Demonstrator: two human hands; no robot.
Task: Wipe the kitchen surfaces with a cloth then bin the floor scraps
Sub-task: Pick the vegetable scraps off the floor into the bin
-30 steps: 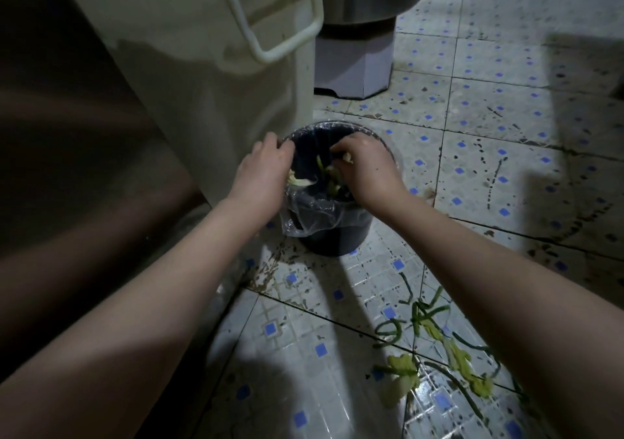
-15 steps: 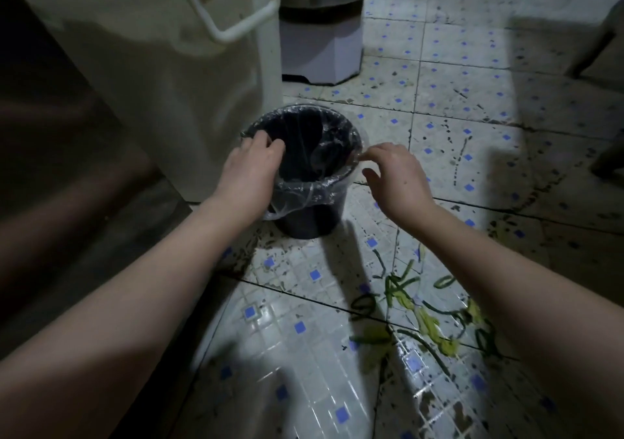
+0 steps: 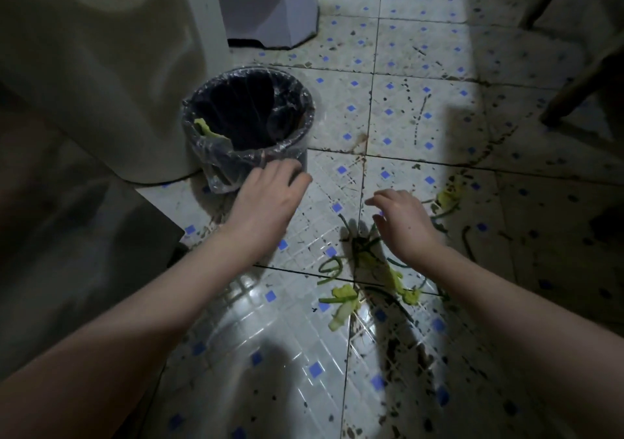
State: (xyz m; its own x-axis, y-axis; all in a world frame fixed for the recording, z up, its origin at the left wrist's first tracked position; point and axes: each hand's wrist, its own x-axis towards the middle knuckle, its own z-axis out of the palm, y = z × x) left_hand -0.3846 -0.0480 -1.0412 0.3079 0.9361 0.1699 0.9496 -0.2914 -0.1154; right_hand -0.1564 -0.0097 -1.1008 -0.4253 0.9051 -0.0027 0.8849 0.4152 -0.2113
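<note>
1. Nearest: two bare forearms come in from 7 and 5 o'clock of the view. Between them lies the glossy pale tiled floor with small blue squares [image 3: 270,354], throwing glare.
2. Floor scraps [image 3: 344,298]: thin dark-green vegetable strips and limp yellow-green leaf pieces, scattered on the tiles at 6 o'clock of the right hand, with more strips at its 2–3 o'clock. Judged light, soft and damp, likely to cling to the tile. Single strips would slip from a pinch, so better to rake them into a clump and scoop from under. Take the leaves by the thicker pale stalk end.
3. Right hand [image 3: 405,222]: palm down, fingers spread and loosely bent, holding nothing, just over the strips. Whether it touches the floor, cannot tell.
4. Left hand [image 3: 270,198]: palm down, fingers relaxed and nearly straight, empty. Its fingertips are just beside the bin's foot and the hanging liner; whether they touch, cannot tell.
5. Small round dark bin with clear plastic liner [image 3: 305,107], at 12 o'clock of the left hand. One leaf piece [image 3: 204,126] lies on the liner at the bin's 8 o'clock. The inside is black and its contents unreadable.
6. Far: large cream plastic container [image 3: 101,67] at 10 o'clock of the bin and dark wooden legs [image 3: 574,83] at 2 o'clock, both cropped. The floor specks could be dirt or scrap, cannot tell. No cloth in view.
</note>
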